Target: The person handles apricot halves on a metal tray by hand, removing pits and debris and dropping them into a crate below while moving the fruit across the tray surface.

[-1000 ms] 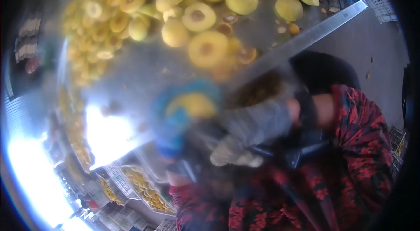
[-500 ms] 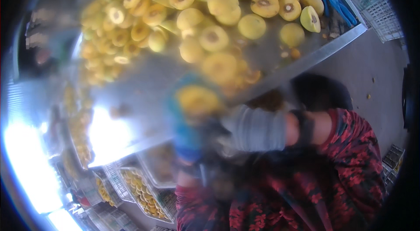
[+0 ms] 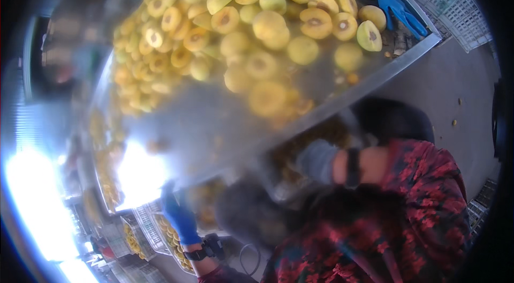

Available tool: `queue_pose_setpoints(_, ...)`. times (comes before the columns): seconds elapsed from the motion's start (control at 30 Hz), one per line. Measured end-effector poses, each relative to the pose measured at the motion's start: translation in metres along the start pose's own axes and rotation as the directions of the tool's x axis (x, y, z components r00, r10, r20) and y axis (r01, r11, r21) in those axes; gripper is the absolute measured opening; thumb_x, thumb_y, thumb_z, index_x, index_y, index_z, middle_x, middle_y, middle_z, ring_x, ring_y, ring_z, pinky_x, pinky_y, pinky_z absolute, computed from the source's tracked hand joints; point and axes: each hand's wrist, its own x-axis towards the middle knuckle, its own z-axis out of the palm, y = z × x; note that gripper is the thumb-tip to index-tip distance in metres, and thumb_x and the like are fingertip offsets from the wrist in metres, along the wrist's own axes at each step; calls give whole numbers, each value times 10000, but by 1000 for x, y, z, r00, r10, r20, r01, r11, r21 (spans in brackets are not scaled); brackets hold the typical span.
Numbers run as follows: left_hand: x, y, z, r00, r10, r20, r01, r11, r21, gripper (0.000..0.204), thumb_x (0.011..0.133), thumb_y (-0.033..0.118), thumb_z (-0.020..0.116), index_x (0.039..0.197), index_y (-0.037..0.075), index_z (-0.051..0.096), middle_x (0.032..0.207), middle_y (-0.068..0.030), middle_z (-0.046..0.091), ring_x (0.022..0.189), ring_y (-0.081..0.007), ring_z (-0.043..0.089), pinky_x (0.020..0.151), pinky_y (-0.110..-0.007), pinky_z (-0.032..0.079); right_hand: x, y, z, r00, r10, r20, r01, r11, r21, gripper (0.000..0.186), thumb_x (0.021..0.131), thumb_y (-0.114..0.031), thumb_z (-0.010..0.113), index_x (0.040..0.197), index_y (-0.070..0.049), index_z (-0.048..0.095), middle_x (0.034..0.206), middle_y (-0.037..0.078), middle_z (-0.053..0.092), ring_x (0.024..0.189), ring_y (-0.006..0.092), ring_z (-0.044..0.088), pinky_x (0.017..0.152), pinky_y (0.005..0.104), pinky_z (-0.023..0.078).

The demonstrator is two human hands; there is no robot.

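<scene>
Grip could not be verified: the left hand (image 3: pixel 180 217), in a blue glove, and the right hand (image 3: pixel 316 162), in a grey one, stand well apart, and blur hides the fingers of both, so whether either is closed on anything cannot be told. Left is at the near rim (image 3: pixel 375 75) of the metal table (image 3: pixel 214 103), close to a white crate (image 3: pixel 148 223); right is below that rim, near brownish matter (image 3: pixel 334 130) too blurred to identify. Yellow fruit halves (image 3: pixel 225 19) lie heaped on the table, beyond both hands. Sound handling, in this inspector's judgement, calls for light pressure on cut flesh, low release, and wrist straps (image 3: pixel 353 168) clear of metal. No brand, label or writing is legible.
</scene>
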Motion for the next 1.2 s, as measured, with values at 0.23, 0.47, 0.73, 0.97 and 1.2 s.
queue_pose_setpoints(0.23, 111, 107, 69, 976, 95, 194, 106, 570, -814, 453, 896, 33, 630, 1334, 9, 514, 1158, -82, 600, 1019, -142, 584, 876, -258, 496, 9, 6, 17, 974, 2, -227, -8, 1000, -27, 179, 842, -158, 582, 910, -106, 739, 886, 126, 711, 763, 302, 682, 673, 414, 540)
queue_pose_setpoints(0.47, 185, 171, 145, 856, 509, 89, -407, 770, -491, 452, 858, 49, 678, 1271, -22, 509, 1030, -76, 619, 908, -166, 639, 758, -280, 540, -1, 14, 5, 991, -43, -125, 22, 986, -163, 120, 816, -161, 604, 847, -73, 681, 824, 113, 698, 733, 307, 682, 641, 414, 540)
queue_pose_setpoints(0.73, 141, 127, 92, 888, 366, 278, 415, -379, -827, 544, 934, 313, 613, 1321, -37, 460, 1274, -219, 548, 1113, -332, 601, 923, -428, 538, -20, -11, -42, 944, -84, -319, 195, 923, 333, 171, 837, -146, 608, 999, -97, 630, 864, 137, 677, 799, 329, 667, 692, 405, 526)
queue_pose_setpoints(0.97, 81, 129, 75, 901, 325, 287, 421, -500, -757, 635, 946, 437, 566, 1361, -26, 437, 1309, -195, 524, 1117, -327, 570, 903, -433, 525, -3, -18, -77, 699, -166, -696, 361, 922, 143, 209, 888, -201, 622, 1035, -61, 570, 881, 165, 644, 809, 362, 636, 711, 415, 499)
queue_pose_setpoints(1.2, 61, 156, 80, 949, 175, 263, 316, -495, -809, 396, 906, 105, 629, 1264, -10, 505, 1235, -156, 575, 1131, -248, 579, 933, -396, 511, 8, -31, -100, 887, 200, -416, 48, 856, 514, 189, 926, -218, 575, 999, -44, 560, 881, 199, 636, 847, 373, 642, 729, 440, 494)
